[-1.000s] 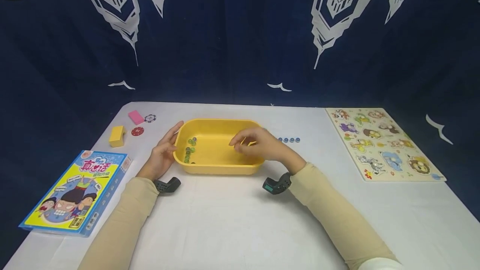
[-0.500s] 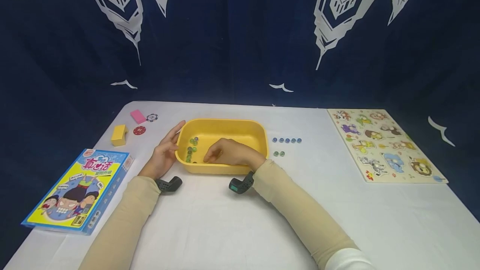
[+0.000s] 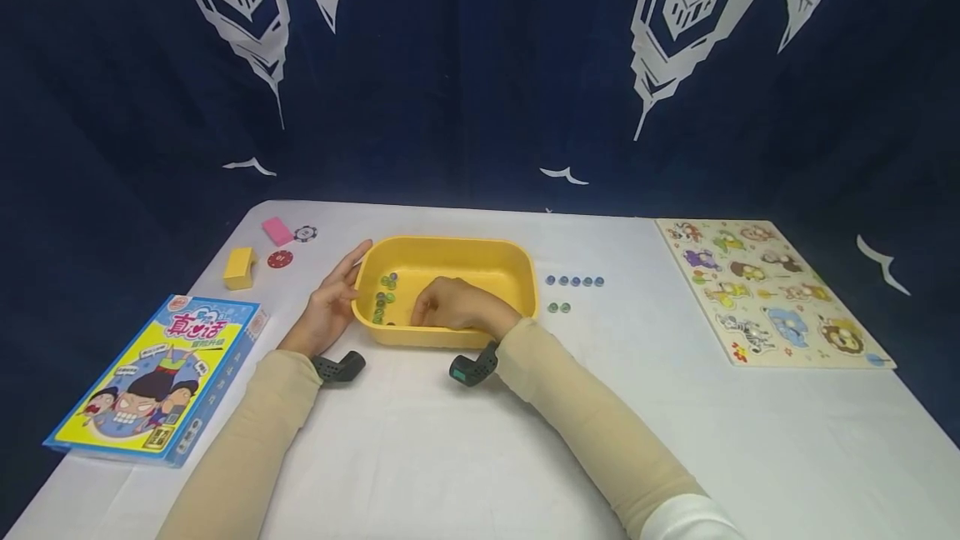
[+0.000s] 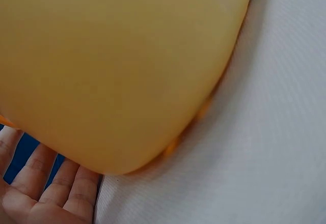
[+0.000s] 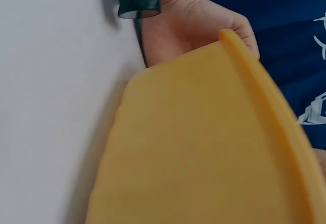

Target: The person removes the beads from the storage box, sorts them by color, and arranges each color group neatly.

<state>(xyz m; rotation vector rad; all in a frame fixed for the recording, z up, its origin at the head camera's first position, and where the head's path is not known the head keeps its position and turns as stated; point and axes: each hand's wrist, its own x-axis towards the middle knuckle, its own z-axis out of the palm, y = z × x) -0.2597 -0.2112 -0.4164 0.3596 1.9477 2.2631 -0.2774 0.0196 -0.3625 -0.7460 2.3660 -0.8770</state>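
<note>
The left hand [image 3: 325, 312] is resting extended fingers against the yellow tub [image 3: 442, 252], probably steadying it. The right hand [image 3: 459, 304] is sitting inside, fingertips hidden; whether they are pinching anything I cannot tell. Marbles [image 3: 380, 305] are clustering at the tub's left end; blue marbles [image 3: 575, 281] and green marbles [image 3: 552, 307] are lying in separate rows on the surface [image 3: 420, 440], apparently by colour.

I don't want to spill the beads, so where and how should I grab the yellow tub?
Probably take the yellow tub by its rim at both short ends, one hand per side: it's open side up, longest left to right, and its rim juts out. The left hand is at one end; the right hand, inside, should leave first.
</note>
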